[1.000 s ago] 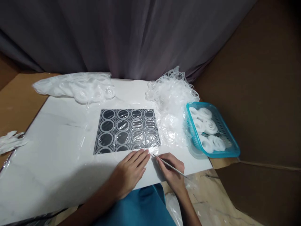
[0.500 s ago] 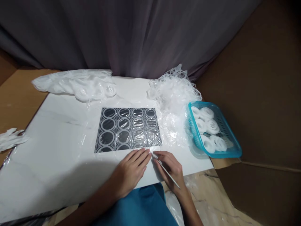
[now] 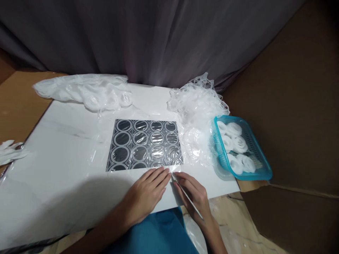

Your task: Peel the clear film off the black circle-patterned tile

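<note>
A dark rectangular sheet [image 3: 122, 139] printed with rows of pale rings lies on the white board, under glossy clear film. My left hand [image 3: 147, 190] rests flat at the near edge of this sheet, fingers extended and lying together. Pinched in my right hand [image 3: 197, 192] is a thin white pen-like tool [image 3: 192, 204], slanting back over the hand. Its tip points at the sheet's near right corner, close to my left fingertips. Whether the tip touches the film is too small to tell.
A heap of clear ring-patterned plastic offcuts [image 3: 198, 106] lies behind on the right. Beside it, a turquoise basket [image 3: 258, 155] holds several bundles of white rings [image 3: 234, 129]. White film strips [image 3: 92, 93] are piled at the back left, white gloves [image 3: 10, 152] at the far left.
My right hand and the tool have shifted slightly toward me and to the right. My left hand stays at the sheet's near edge. The camera view has tilted a little.
</note>
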Tool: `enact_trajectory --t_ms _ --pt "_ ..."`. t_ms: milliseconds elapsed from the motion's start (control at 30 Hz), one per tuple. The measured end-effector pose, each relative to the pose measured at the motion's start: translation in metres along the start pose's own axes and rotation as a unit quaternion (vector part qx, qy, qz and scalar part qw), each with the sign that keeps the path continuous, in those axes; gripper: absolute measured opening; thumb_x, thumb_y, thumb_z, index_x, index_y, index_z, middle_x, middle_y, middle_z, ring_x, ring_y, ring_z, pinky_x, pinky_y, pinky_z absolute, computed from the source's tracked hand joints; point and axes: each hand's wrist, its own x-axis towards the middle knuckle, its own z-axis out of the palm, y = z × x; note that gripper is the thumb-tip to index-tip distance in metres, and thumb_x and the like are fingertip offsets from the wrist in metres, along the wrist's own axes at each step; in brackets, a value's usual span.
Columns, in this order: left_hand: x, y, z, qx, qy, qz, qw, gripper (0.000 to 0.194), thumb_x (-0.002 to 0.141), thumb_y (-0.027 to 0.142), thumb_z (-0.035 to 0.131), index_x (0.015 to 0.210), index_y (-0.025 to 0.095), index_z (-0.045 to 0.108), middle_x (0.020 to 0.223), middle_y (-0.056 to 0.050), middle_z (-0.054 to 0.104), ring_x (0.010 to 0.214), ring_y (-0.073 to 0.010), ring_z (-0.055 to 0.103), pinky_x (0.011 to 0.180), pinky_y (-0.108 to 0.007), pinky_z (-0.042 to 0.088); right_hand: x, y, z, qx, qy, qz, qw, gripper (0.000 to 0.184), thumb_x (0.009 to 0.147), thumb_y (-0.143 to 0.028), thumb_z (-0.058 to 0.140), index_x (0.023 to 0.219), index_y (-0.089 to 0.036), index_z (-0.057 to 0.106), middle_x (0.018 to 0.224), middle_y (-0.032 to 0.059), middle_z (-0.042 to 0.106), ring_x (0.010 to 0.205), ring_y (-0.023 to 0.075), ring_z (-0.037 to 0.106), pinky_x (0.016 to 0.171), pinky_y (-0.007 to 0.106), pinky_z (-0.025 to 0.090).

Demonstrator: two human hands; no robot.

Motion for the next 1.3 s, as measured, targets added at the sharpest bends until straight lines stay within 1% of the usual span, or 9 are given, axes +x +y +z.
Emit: enact_trajectory --t_ms 200,433,600,667,800,933,1100,1200,1300 --pt "-0.001 -0.001 0.002 0.010 -0.005 0.008 1.000 0.053 0.116 0.022 0.047 0.169 0.021 0.049 0.168 -0.002 0.059 0.155 -0.0234 0.056 0.131 -0.044 0.042 0.001 0.002 -0.002 -0.013 -0.003 -0.017 1.000 0.031 0.105 -0.011 0.066 0.125 -0.031 0.078 0.129 0.0090 0.082 0.121 0.0319 0.081 0.106 0.050 0.070" --pt "-0.003 -0.003 0.006 -0.012 -0.003 0.014 1.000 0.056 0.112 0.018 0.051 0.168 0.020 0.051 0.170 -0.005 0.057 0.158 -0.0267 0.054 0.132 -0.047 0.041 0.008 0.002 -0.009 -0.089 -0.067 -0.063 0.992 0.034 0.111 -0.010 0.055 0.133 -0.026 0.075 0.140 0.0097 0.079 0.127 0.0282 0.079 0.106 0.044 0.070" --pt "-0.004 -0.005 0.011 -0.023 0.020 0.011 0.999 0.058 0.111 0.012 0.050 0.168 0.019 0.050 0.167 -0.006 0.061 0.154 -0.0256 0.057 0.131 -0.046 0.044 0.003 0.010 0.011 -0.172 -0.013 -0.161 0.972 0.022 0.109 -0.004 0.060 0.119 -0.017 0.075 0.142 0.0157 0.078 0.143 0.0303 0.069 0.118 0.045 0.065" --pt "-0.005 -0.007 0.013 -0.024 0.017 0.016 0.999 0.059 0.110 0.010 0.051 0.168 0.020 0.050 0.168 -0.006 0.059 0.155 -0.0253 0.057 0.131 -0.046 0.044 -0.001 0.014 0.020 -0.210 0.001 -0.172 0.963 0.018 0.108 -0.003 0.061 0.115 -0.013 0.073 0.141 0.0185 0.078 0.146 0.0313 0.067 0.119 0.045 0.064" --pt "-0.005 -0.009 0.013 -0.029 0.012 0.017 0.999 0.062 0.108 0.007 0.050 0.168 0.020 0.050 0.170 -0.006 0.057 0.155 -0.0252 0.056 0.131 -0.046 0.044 -0.005 0.015 0.027 -0.233 -0.002 -0.156 0.960 0.021 0.109 -0.001 0.057 0.118 -0.011 0.071 0.142 0.0200 0.077 0.146 0.0324 0.067 0.116 0.047 0.066" --pt "-0.003 -0.004 0.007 -0.040 -0.011 0.004 0.999 0.063 0.106 0.007 0.051 0.167 0.019 0.051 0.169 -0.006 0.059 0.158 -0.0249 0.053 0.132 -0.046 0.043 -0.006 0.016 0.026 -0.192 -0.003 -0.142 0.971 0.032 0.111 -0.002 0.051 0.135 -0.014 0.068 0.148 0.0187 0.074 0.148 0.0324 0.065 0.114 0.051 0.067" --pt "-0.003 -0.002 0.004 -0.043 -0.027 -0.006 0.999 0.068 0.104 0.007 0.052 0.171 0.022 0.046 0.169 -0.004 0.058 0.159 -0.0252 0.052 0.134 -0.048 0.040 -0.004 0.019 0.018 -0.128 0.031 -0.057 0.990 0.050 0.113 -0.006 0.048 0.160 -0.023 0.056 0.157 0.0145 0.068 0.147 0.0299 0.066 0.118 0.051 0.064" --pt "-0.005 -0.002 0.006 -0.038 -0.028 -0.008 0.999 0.071 0.103 0.006 0.052 0.171 0.021 0.044 0.170 -0.006 0.057 0.159 -0.0263 0.051 0.133 -0.049 0.042 0.001 0.015 0.010 -0.059 0.035 -0.019 0.997 0.046 0.111 -0.009 0.055 0.154 -0.025 0.061 0.151 0.0123 0.072 0.138 0.0277 0.073 0.116 0.045 0.065" --pt "-0.006 -0.002 0.007 -0.029 -0.037 -0.006 0.999 0.070 0.102 0.005 0.052 0.171 0.019 0.044 0.172 -0.008 0.055 0.160 -0.0281 0.050 0.133 -0.051 0.042 0.009 0.006 0.001 0.012 -0.014 0.034 0.999 0.026 0.111 -0.015 0.061 0.131 -0.025 0.073 0.141 0.0100 0.077 0.129 0.0262 0.077 0.113 0.041 0.065"
